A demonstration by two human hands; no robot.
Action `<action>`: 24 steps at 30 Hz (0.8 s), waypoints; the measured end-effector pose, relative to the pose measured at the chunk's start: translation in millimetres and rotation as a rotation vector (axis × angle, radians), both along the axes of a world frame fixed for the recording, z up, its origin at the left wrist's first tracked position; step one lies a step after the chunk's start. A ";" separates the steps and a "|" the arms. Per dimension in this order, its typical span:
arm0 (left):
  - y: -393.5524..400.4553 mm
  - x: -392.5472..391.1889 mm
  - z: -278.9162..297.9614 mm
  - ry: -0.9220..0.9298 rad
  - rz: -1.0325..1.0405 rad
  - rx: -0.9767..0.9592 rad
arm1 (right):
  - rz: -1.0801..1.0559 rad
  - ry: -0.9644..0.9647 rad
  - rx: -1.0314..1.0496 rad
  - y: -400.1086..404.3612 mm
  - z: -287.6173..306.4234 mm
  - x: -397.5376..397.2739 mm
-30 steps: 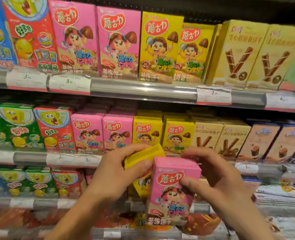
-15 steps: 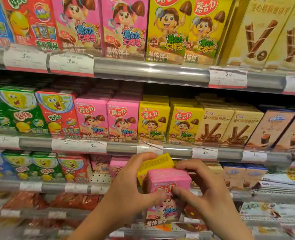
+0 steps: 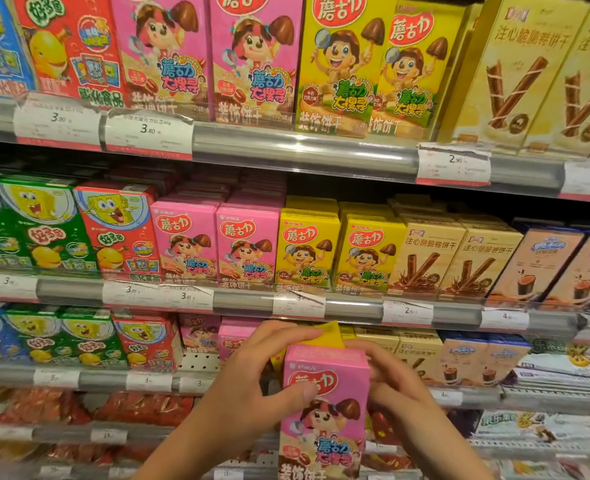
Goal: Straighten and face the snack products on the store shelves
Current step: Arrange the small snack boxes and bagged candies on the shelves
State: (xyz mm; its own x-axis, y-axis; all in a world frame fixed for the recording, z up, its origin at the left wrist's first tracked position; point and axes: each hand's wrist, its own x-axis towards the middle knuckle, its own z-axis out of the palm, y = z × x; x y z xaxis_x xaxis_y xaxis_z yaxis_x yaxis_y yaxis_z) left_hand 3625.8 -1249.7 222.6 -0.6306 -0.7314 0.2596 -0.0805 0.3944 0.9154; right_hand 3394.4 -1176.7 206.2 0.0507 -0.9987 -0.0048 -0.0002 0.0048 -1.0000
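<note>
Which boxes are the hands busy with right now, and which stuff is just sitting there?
Busy with:
- pink box, gripped by the left hand and right hand
- yellow box, held just behind it

Just sitting there:
- green boxes on the middle shelf
- chocolate-stick boxes
- price tags

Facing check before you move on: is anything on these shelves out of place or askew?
Yes. A gap in the third shelf's pink row shows bare pegboard. Both hands hold a pink box and a tilted yellow box off the shelf. Top shelf's right yellow mushroom box leans.
</note>
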 end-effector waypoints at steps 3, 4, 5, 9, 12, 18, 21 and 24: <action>-3.9 1.4 -5.2 0.072 -0.014 0.106 | 0.099 0.034 -0.031 2.8 -3.9 -3.6; -4.6 1.6 -6.2 0.098 -0.019 0.149 | 0.125 0.059 -0.036 2.8 -3.7 -3.2; -4.9 1.8 -6.6 0.119 -0.022 0.186 | 0.133 0.083 -0.038 2.4 -4.4 -3.3; -7.0 2.9 -7.7 0.138 -0.010 0.283 | 0.069 0.112 -0.043 1.0 -6.7 -3.2; -5.2 4.2 -10.1 0.094 -0.011 0.283 | 0.036 0.165 -0.031 1.0 -7.6 -2.2; 1.1 10.1 -20.4 -0.092 0.066 0.011 | -0.026 0.294 0.029 1.0 -20.5 2.8; 0.6 25.0 -14.6 -0.132 0.162 -0.039 | -0.114 0.317 0.023 0.9 -25.2 2.0; -4.4 54.6 -5.9 -0.177 0.241 0.046 | -0.148 0.356 0.041 0.4 -29.7 -0.6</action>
